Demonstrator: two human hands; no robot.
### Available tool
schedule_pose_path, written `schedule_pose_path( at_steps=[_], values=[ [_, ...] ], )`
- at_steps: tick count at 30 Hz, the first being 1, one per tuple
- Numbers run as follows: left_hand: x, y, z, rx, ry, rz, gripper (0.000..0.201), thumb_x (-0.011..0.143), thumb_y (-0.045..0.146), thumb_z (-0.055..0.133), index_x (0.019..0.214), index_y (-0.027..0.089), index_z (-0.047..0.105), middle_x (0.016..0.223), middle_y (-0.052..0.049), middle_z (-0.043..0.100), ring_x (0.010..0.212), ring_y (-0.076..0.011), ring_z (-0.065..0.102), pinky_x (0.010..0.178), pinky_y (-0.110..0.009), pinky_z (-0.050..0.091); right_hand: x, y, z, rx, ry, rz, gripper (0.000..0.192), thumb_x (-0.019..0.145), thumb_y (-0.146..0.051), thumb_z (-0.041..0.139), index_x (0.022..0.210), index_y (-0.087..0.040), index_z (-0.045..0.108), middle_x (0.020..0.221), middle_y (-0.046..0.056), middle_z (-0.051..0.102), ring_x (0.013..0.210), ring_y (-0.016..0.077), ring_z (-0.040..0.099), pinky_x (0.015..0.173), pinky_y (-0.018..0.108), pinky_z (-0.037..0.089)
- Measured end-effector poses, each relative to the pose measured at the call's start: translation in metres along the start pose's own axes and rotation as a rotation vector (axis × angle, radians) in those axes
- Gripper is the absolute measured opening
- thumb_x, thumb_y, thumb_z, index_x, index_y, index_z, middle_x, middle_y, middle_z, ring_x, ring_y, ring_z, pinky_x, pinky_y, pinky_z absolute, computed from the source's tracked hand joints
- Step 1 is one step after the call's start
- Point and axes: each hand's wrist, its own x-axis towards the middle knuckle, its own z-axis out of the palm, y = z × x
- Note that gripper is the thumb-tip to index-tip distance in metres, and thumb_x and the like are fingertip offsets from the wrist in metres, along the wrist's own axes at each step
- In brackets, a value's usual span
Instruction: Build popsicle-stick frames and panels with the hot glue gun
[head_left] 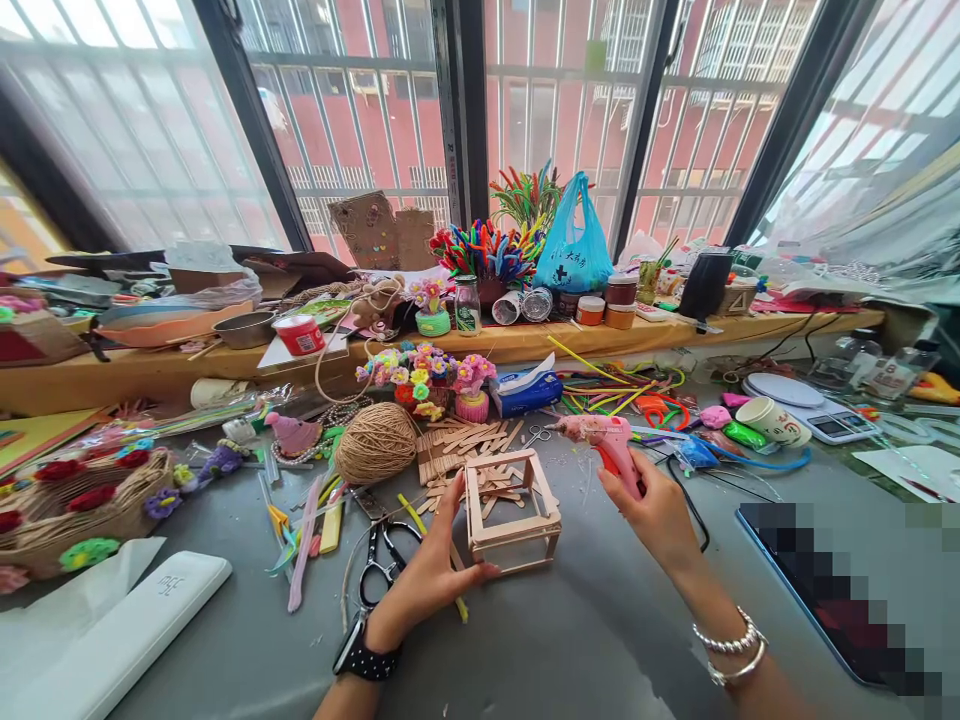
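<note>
A box-shaped frame of wooden craft sticks [517,529] stands on the grey table. My left hand [431,560] grips its left side, with the thumb at the lower front corner and the fingers along the upper edge. In my right hand [652,510] is a pink hot glue gun [611,440], its nozzle pointing left, above and behind the frame's right side and apart from it. Loose craft sticks [469,450] lie in a pile behind the frame. Black-handled scissors [382,560] rest beside my left hand.
A twine ball [376,443], pipe-cleaner flowers [420,375] and a blue tissue pack [527,391] sit farther back. A power bank [161,620] lies at left, a phone [825,600] at right, near a kitchen scale [814,410]. The glue gun's cable [694,500] trails behind my right hand.
</note>
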Motion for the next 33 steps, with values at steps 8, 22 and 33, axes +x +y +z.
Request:
schedule_pose_path(
  at_steps=[8, 22, 33],
  values=[
    [0.0, -0.005, 0.001, 0.038, 0.001, 0.017, 0.099, 0.066, 0.04, 0.065, 0.136, 0.024, -0.004, 0.143, -0.01, 0.007, 0.13, -0.028, 0.008, 0.105, -0.046, 0.009, 0.012, 0.038, 0.023, -0.222, 0.003, 0.068, 0.032, 0.076, -0.047, 0.036, 0.082, -0.018, 0.049, 0.068, 0.006, 0.058, 0.059, 0.0185, 0.052, 0.054, 0.026, 0.037],
    [-0.002, 0.003, 0.001, -0.098, 0.033, 0.025, 0.106, 0.058, 0.032, 0.072, 0.135, 0.025, -0.001, 0.139, -0.01, 0.019, 0.126, -0.0296, 0.019, 0.104, -0.046, 0.018, 0.019, 0.072, 0.048, -0.614, -0.063, 0.037, 0.038, 0.076, -0.041, 0.044, 0.092, -0.009, 0.055, 0.088, 0.018, 0.057, 0.086, 0.0291, 0.053, 0.072, 0.036, 0.041],
    [0.0, 0.003, -0.005, -0.227, 0.11, 0.056, 0.102, 0.058, 0.034, 0.071, 0.134, 0.026, 0.003, 0.129, -0.011, 0.028, 0.121, -0.0295, 0.03, 0.102, -0.046, 0.023, 0.027, 0.039, 0.04, -0.488, -0.087, -0.19, 0.026, 0.081, -0.035, 0.045, 0.091, -0.015, 0.058, 0.091, 0.011, 0.06, 0.089, 0.0237, 0.053, 0.077, 0.032, 0.039]
  ],
)
